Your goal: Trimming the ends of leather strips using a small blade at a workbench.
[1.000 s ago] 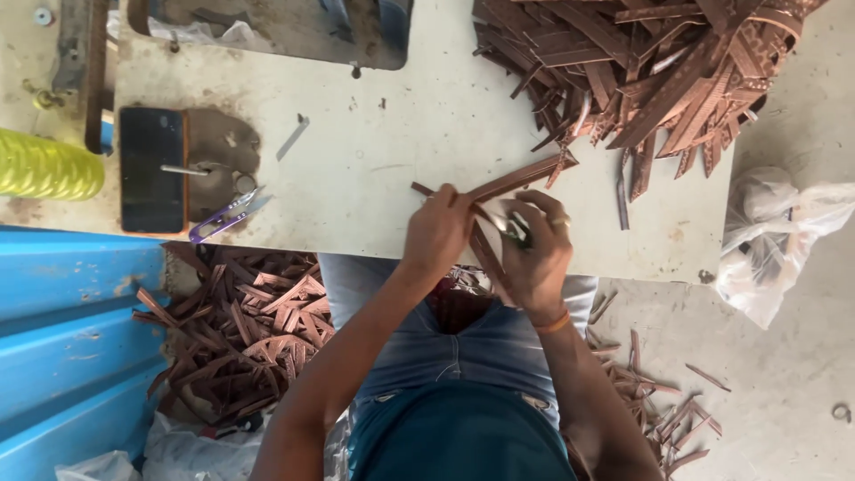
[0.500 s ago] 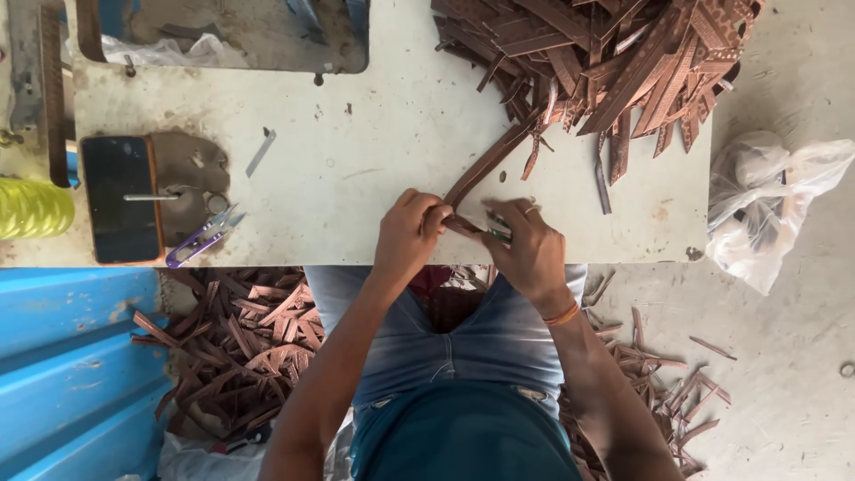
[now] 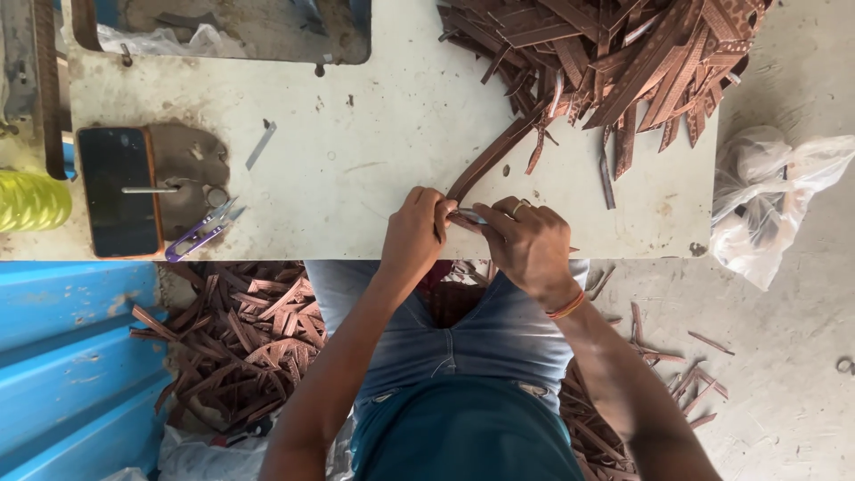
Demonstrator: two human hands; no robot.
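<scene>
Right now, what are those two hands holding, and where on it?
Both the left hand and right hand pinch the near end of a long brown strip at the table edge.

Phone (image 3: pixel 118 191), purple snips (image 3: pixel 201 231) and plastic bag (image 3: pixel 773 200) lie nearby.

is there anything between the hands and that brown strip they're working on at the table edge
Nothing visible. The left hand pinches the near end of the brown strip directly, and the right hand meets it there holding a small metal tool against it. The strip's far end runs into the pile of strips.
</scene>
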